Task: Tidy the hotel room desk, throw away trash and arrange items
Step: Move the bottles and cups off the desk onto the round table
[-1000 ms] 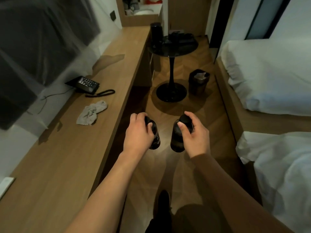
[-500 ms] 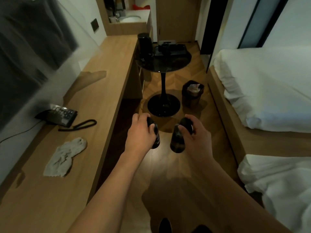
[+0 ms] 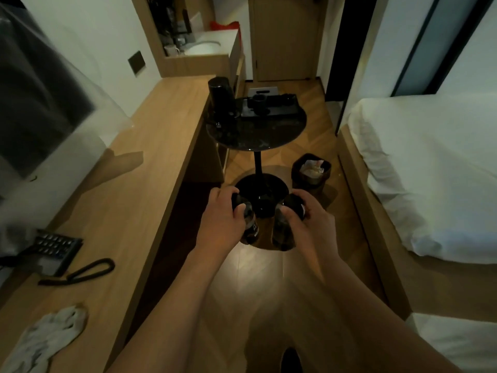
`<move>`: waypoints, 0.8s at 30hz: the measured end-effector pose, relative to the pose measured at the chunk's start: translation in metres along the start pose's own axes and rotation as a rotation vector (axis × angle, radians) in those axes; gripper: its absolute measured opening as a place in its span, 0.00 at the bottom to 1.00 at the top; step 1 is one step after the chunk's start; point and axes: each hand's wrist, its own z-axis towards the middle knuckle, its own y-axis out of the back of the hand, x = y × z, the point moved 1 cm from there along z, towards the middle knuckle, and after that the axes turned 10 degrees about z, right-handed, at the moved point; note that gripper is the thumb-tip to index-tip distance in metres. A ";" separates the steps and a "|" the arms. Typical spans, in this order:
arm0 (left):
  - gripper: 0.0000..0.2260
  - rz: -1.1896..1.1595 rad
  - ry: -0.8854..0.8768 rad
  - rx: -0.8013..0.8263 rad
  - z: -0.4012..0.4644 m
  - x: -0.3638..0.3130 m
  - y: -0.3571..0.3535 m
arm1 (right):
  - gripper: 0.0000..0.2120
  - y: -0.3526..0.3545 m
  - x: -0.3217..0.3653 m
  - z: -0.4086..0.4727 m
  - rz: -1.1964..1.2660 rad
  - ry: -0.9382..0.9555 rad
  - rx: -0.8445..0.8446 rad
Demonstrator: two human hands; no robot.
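1. Closer to the round table [image 3: 255, 135] and bin [image 3: 311, 172] than a second ago; phone [image 3: 51, 251] and cloth [image 3: 45, 337] now sit further back along the desk [image 3: 139, 211].
2. Left hand [image 3: 223, 222] fingers curled round a dark bottle [image 3: 250, 227]; right hand [image 3: 309, 219] grips a second bottle [image 3: 282, 232].
3. Both bottles are held over the floor, just beside each other, off the desk's right edge.
4. Bin stands on the floor right of the table base, with crumpled trash inside.
5. Cloth at the desk's near left corner; phone by the left edge.
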 end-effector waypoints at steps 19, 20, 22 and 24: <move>0.15 -0.062 -0.024 -0.015 0.298 0.008 -0.048 | 0.16 -0.058 -0.036 0.292 -0.041 0.009 -0.024; 0.15 -0.059 -0.031 -0.011 0.313 0.010 -0.052 | 0.17 -0.062 -0.039 0.306 -0.038 0.011 -0.032; 0.16 -0.058 -0.018 -0.005 0.341 0.014 -0.057 | 0.19 -0.069 -0.047 0.331 -0.045 0.012 -0.042; 0.16 -0.060 -0.004 -0.003 0.364 0.016 -0.063 | 0.21 -0.073 -0.056 0.352 -0.049 -0.009 -0.038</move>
